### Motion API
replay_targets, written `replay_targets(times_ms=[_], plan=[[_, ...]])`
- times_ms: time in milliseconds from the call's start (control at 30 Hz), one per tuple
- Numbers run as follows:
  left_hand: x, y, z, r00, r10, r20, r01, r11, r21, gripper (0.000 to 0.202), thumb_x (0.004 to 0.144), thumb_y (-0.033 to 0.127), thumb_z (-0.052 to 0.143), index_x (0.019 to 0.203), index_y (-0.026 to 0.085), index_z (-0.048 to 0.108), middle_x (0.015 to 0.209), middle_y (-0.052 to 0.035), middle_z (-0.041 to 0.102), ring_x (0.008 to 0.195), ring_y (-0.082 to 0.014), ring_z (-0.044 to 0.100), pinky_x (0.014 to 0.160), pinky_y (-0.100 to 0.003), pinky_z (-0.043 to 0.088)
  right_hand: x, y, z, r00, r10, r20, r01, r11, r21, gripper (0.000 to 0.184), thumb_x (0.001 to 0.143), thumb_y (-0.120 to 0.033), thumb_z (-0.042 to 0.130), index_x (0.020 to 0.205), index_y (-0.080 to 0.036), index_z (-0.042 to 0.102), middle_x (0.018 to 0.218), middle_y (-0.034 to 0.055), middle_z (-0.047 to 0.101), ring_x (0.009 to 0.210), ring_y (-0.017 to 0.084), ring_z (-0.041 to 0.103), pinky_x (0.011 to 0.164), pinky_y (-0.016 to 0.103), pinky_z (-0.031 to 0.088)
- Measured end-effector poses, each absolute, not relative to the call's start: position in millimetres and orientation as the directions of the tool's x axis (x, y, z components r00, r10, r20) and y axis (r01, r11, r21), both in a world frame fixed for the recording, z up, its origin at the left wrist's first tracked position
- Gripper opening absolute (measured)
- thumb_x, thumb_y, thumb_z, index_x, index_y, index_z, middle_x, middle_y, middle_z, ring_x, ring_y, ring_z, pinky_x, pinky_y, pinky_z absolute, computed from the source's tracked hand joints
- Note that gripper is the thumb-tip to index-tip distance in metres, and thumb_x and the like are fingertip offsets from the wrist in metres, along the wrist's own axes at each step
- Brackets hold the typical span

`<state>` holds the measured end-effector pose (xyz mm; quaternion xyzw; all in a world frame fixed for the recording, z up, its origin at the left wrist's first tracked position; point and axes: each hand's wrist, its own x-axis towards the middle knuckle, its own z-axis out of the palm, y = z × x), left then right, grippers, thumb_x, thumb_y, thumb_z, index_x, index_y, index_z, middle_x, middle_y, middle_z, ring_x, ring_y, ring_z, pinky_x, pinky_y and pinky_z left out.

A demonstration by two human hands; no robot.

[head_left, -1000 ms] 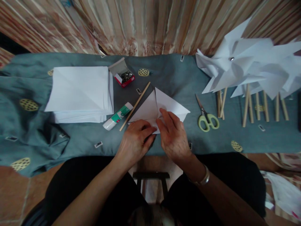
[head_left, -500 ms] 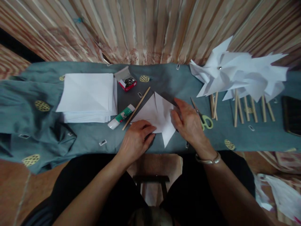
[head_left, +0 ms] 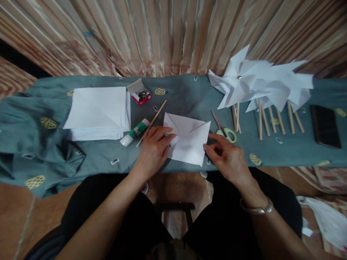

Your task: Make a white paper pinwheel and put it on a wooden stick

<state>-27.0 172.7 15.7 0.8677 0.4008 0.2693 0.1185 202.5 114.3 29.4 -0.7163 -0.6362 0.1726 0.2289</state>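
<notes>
A square white sheet of paper (head_left: pixel 188 146) with slits running in from its corners lies on the cloth-covered table in front of me. My left hand (head_left: pixel 155 148) grips the sheet at its left side, thumb and forefinger over the paper. At the right edge, my right hand (head_left: pixel 227 154) pinches the paper between thumb and fingertips; the exact contact is partly hidden. Just beyond the left hand lie a thin wooden stick (head_left: pixel 154 119) and a green-and-white glue stick (head_left: pixel 135 132). Scissors with light green handles (head_left: pixel 226 134) rest beyond the right hand.
A stack of white paper (head_left: pixel 96 108) lies at the left, beside an open red box of metal pins (head_left: pixel 142 95). White paper pinwheels (head_left: pixel 251 79) on wooden sticks are piled at the right back, with a dark phone (head_left: pixel 325 126) farther right. A pleated curtain (head_left: pixel 168 39) hangs behind the table.
The sheet has been turned, so its sides now run nearly along the table instead of a corner pointing toward me. My right hand has moved down to its right edge, my left slightly up.
</notes>
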Motion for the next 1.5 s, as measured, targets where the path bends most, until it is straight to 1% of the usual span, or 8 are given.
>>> replay_targets(times_ms=[100,167,267,400,633,900,1200,1500], plan=[[-22.3,167.4,19.5,0.54,0.727,0.424,0.611,-0.685,0.397,0.025,0.085,0.012,0.054,0.106,0.02,0.064,0.122,-0.0096,0.06,0.117,-0.0275,0.048,0.095,-0.049,0.043,202.8,106.1,30.2,0.099,0.989,0.112,0.895,-0.04,-0.444,0.036,0.087,-0.036,0.054,0.115,-0.014,0.061,0.07,0.0048,0.072,0.059,0.021,0.067,0.055,0.031,0.051],[-19.2,160.2,20.5,0.603,0.691,0.398,0.527,-0.72,0.451,0.022,0.084,0.02,0.059,0.106,0.018,0.064,0.113,-0.0097,0.063,0.111,-0.0262,0.052,0.092,-0.046,0.046,204.2,104.5,31.9,0.052,0.976,0.21,0.916,0.037,-0.399,0.034,0.09,-0.034,0.051,0.114,-0.013,0.062,0.079,0.0083,0.073,0.07,0.023,0.069,0.064,0.035,0.053],[-15.7,150.0,18.7,0.7,0.647,0.302,0.446,-0.727,0.523,0.023,0.082,0.027,0.064,0.103,0.017,0.065,0.101,-0.0082,0.066,0.099,-0.0235,0.057,0.086,-0.04,0.05,204.7,103.0,33.6,-0.112,0.946,0.305,0.866,0.244,-0.437,0.027,0.092,-0.025,0.047,0.111,-0.015,0.064,0.103,0.0118,0.071,0.097,0.025,0.066,0.086,0.042,0.052],[-13.7,144.7,15.1,0.721,0.641,0.263,0.467,-0.73,0.499,0.022,0.085,0.023,0.061,0.104,0.013,0.065,0.1,-0.0101,0.065,0.094,-0.0218,0.059,0.083,-0.037,0.053,201.6,100.1,30.0,-0.289,0.927,0.241,0.753,0.375,-0.54,0.03,0.092,-0.014,0.043,0.113,-0.016,0.064,0.119,0.0117,0.065,0.113,0.023,0.058,0.099,0.045,0.048],[-16.8,141.7,11.5,0.689,0.656,0.309,0.471,-0.729,0.497,0.018,0.09,0.018,0.051,0.099,0.013,0.066,0.094,-0.009,0.068,0.088,-0.018,0.063,0.077,-0.032,0.056,204.3,103.6,25.9,-0.284,0.953,0.108,0.689,0.281,-0.668,0.037,0.084,-0.006,0.045,0.11,-0.02,0.066,0.12,0.0082,0.065,0.115,0.022,0.058,0.099,0.047,0.047],[-16.4,142.7,9.5,0.592,0.771,0.234,0.505,-0.581,0.638,0.017,0.089,0.019,0.051,0.092,0.015,0.068,0.09,-0.0067,0.07,0.082,-0.0166,0.066,0.075,-0.029,0.055,184.5,119.7,15.9,-0.051,0.993,0.107,0.564,0.117,-0.817,0.009,0.082,-0.025,0.064,0.087,-0.022,0.071,0.109,0.0071,0.069,0.105,0.022,0.063,0.094,0.045,0.05],[-17.4,142.5,12.4,0.514,0.842,0.163,0.537,-0.464,0.704,0.023,0.088,0.018,0.054,0.109,0.014,0.061,0.085,-0.0048,0.07,0.074,-0.0156,0.067,0.068,-0.027,0.055,168.8,130.0,13.2,0.003,0.99,0.142,0.627,0.109,-0.771,0.008,0.081,-0.02,0.061,0.077,-0.021,0.068,0.111,0.0077,0.067,0.104,0.023,0.062,0.093,0.044,0.051],[-14.6,143.4,10.3,0.485,0.856,0.177,0.496,-0.436,0.751,0.02,0.087,0.019,0.056,0.105,0.016,0.064,0.082,-0.003,0.07,0.072,-0.0141,0.067,0.067,-0.026,0.055,163.6,129.4,15.0,0.011,0.985,0.171,0.703,0.114,-0.702,0.009,0.079,-0.018,0.059,0.071,-0.021,0.062,0.117,0.0092,0.065,0.11,0.026,0.059,0.095,0.048,0.048]])
